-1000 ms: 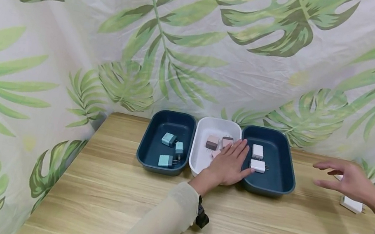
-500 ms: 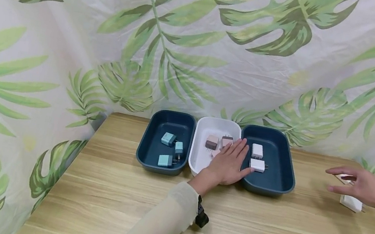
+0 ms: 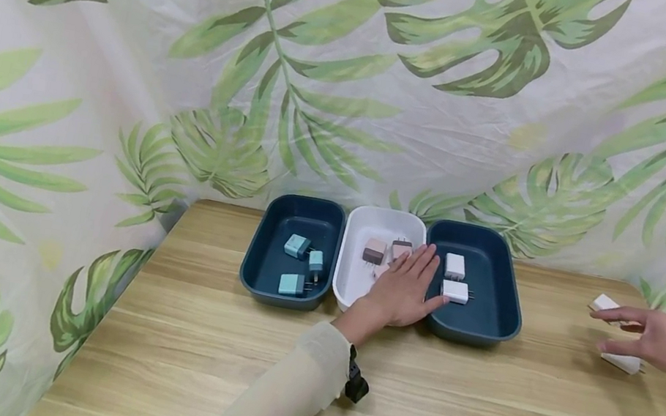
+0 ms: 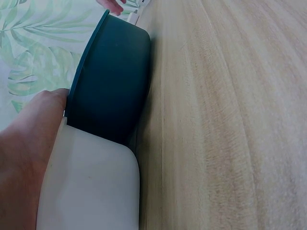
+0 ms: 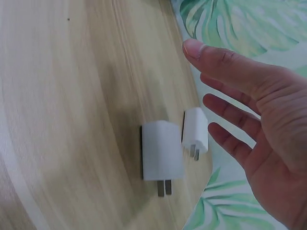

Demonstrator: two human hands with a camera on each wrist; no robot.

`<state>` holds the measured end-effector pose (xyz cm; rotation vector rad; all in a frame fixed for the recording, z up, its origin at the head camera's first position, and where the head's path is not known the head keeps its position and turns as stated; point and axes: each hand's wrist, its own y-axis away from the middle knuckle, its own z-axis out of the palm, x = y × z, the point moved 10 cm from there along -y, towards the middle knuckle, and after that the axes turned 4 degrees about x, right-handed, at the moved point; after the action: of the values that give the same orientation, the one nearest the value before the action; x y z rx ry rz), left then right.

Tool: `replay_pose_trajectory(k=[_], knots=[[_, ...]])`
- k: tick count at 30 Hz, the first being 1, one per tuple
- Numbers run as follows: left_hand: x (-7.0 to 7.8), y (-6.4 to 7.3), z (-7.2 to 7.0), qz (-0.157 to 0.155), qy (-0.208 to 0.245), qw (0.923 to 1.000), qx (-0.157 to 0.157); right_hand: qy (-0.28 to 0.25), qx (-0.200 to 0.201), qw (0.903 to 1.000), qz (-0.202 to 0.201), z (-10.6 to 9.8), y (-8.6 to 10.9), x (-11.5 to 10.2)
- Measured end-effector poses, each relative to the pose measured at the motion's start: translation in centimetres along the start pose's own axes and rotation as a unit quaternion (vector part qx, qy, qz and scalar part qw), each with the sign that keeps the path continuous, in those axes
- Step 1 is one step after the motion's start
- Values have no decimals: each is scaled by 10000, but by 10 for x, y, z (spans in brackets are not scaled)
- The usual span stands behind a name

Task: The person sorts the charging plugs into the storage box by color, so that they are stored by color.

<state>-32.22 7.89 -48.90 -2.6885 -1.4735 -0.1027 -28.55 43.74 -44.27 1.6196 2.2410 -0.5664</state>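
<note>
My left hand [image 3: 401, 291] rests with straight fingers across the adjoining rims of the white tray [image 3: 347, 281] and the right dark blue tray [image 3: 509, 328]. My right hand [image 3: 663, 344] hovers at the table's right side, fingers and thumb spread apart with nothing between them. Below it are two white charger plugs: a nearer one [image 5: 162, 151] and a farther one [image 5: 195, 127], both with metal prongs showing. In the head view the hand partly covers them. Inside the right tray lie two more white chargers [image 3: 455, 292].
A second dark blue tray [image 3: 249, 264] at the left holds three teal chargers [image 3: 291, 284]. Pink chargers [image 3: 374, 250] lie in the white tray, one partly hidden by my left hand. The wooden table [image 3: 437, 412] ends at a leaf-patterned cloth [image 3: 340, 90] behind.
My right hand has moved to the right, away from the trays, and is now over the two loose white chargers. The left hand stays where it was.
</note>
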Motion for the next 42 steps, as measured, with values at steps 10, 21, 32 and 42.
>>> replay_pose_trajectory(k=[10,21,32,42], knots=[[-1,-1,1,-2,1,10000,-26,67,-313,9989,330,7,9,20],[-3,-7,11,-18,216,9997,-142,-103,-320,9987,395,12,17,36],[-4,-7,11,-19,169,9998,-110,-6,-160,9986,502,12,23,51],[-3,-4,8,-26,61,10000,-39,-443,169,9986,253,13,27,52]])
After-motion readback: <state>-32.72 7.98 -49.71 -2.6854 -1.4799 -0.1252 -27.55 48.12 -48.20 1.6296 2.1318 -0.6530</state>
